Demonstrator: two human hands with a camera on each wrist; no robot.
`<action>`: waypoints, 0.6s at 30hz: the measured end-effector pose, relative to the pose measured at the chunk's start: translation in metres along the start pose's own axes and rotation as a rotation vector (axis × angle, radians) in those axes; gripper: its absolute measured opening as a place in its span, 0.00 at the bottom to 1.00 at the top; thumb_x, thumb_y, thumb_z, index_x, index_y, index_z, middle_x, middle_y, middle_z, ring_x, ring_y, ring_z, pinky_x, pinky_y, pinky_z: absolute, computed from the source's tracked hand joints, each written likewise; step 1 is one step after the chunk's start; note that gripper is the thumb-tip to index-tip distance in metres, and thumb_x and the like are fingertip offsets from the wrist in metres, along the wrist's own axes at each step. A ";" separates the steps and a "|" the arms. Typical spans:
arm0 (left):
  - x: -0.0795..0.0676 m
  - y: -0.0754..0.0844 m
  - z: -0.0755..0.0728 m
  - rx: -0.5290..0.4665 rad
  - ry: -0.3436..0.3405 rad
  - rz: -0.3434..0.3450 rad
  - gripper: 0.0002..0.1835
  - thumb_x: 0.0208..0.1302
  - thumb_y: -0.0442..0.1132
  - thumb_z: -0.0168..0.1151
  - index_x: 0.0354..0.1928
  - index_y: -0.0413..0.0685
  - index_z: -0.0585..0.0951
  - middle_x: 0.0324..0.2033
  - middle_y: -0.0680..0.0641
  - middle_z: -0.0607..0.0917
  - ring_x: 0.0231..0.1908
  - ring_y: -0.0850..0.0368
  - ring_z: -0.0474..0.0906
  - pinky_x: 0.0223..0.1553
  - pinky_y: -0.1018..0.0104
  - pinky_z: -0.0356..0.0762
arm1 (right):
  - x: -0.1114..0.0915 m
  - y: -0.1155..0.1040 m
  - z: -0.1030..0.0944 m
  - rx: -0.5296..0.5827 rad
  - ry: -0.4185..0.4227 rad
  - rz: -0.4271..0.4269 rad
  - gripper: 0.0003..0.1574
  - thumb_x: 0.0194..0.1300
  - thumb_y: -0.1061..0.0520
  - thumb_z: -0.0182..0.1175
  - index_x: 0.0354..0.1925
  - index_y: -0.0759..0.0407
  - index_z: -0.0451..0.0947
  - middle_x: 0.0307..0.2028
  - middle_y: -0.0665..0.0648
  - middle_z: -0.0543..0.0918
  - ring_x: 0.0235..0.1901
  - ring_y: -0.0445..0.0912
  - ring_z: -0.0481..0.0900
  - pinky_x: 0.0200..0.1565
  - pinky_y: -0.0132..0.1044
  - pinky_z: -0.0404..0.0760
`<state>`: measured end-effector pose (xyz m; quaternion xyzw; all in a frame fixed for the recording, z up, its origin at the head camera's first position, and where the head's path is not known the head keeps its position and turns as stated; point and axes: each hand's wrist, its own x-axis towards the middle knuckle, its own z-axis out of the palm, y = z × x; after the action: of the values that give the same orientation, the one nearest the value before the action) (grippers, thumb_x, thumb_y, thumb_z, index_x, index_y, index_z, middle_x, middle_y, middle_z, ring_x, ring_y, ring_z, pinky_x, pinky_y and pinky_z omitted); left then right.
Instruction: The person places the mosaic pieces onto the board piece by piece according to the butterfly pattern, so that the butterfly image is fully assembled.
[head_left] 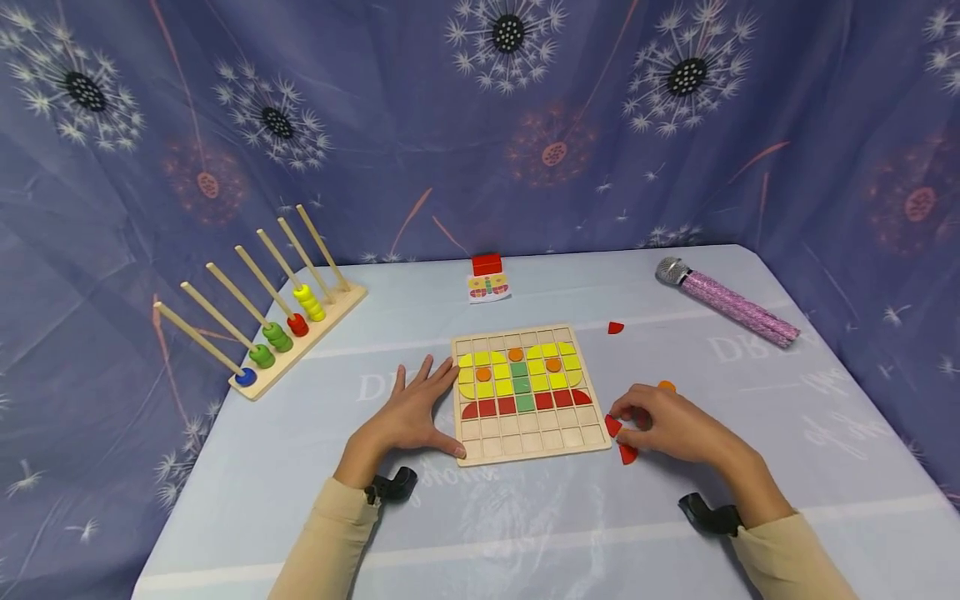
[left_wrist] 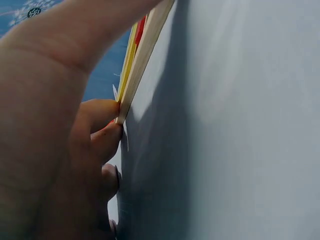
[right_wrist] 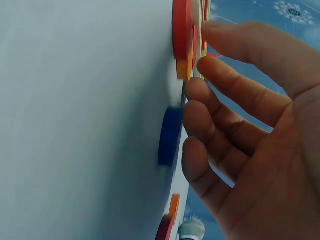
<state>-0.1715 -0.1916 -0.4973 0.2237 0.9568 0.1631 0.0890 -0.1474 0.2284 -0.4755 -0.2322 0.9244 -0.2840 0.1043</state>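
Note:
A wooden grid board (head_left: pixel 498 446) carries yellow, green, red and orange tiles laid in a butterfly-like pattern. My left hand (head_left: pixel 412 417) rests spread along its left edge, with the thumb at the near left corner; in the left wrist view, fingertips touch the board's side (left_wrist: pixel 145 55). Beside the right edge, my right hand (head_left: pixel 671 423) pinches a red quarter-round tile (head_left: pixel 613 426) between thumb and index finger. Another red tile (head_left: pixel 628 454) lies just below it. In the right wrist view, a blue piece (right_wrist: pixel 171 136) lies under the curled fingers. An orange piece (head_left: pixel 667 387) shows behind that hand.
A picture card (head_left: pixel 488 287) leans on a red block (head_left: pixel 487 264) behind the board. To the left stands a wooden peg rack (head_left: pixel 322 329) with coloured rings. A pink glitter microphone (head_left: pixel 731 304) lies at the back right. One red tile (head_left: pixel 616 327) sits apart.

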 end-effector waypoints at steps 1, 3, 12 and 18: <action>0.000 -0.001 0.000 0.001 0.001 -0.003 0.74 0.22 0.84 0.63 0.76 0.56 0.52 0.74 0.55 0.49 0.73 0.49 0.34 0.65 0.35 0.27 | 0.001 -0.001 0.001 0.006 -0.004 -0.002 0.15 0.53 0.52 0.72 0.42 0.47 0.83 0.31 0.44 0.76 0.32 0.43 0.73 0.32 0.31 0.73; 0.001 -0.002 0.001 -0.002 0.008 -0.001 0.74 0.22 0.84 0.64 0.76 0.56 0.52 0.74 0.55 0.49 0.73 0.49 0.34 0.66 0.36 0.26 | 0.003 -0.004 0.003 0.004 -0.012 0.000 0.17 0.53 0.52 0.73 0.43 0.48 0.82 0.31 0.45 0.75 0.32 0.43 0.72 0.32 0.31 0.73; -0.004 -0.004 0.004 -0.008 0.073 0.015 0.72 0.24 0.83 0.64 0.75 0.56 0.55 0.74 0.56 0.52 0.73 0.49 0.37 0.67 0.39 0.28 | 0.009 -0.007 0.008 -0.098 0.015 0.042 0.18 0.51 0.50 0.74 0.40 0.48 0.82 0.32 0.43 0.74 0.32 0.40 0.71 0.35 0.35 0.75; -0.005 -0.004 0.007 -0.007 0.085 0.025 0.71 0.25 0.83 0.63 0.75 0.56 0.55 0.74 0.57 0.52 0.73 0.49 0.38 0.67 0.40 0.28 | 0.005 -0.004 0.007 -0.179 0.053 0.083 0.18 0.50 0.43 0.74 0.37 0.47 0.82 0.30 0.43 0.73 0.32 0.41 0.69 0.35 0.38 0.73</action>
<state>-0.1672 -0.1953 -0.5043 0.2284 0.9563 0.1767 0.0469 -0.1480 0.2196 -0.4786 -0.1944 0.9574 -0.2017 0.0704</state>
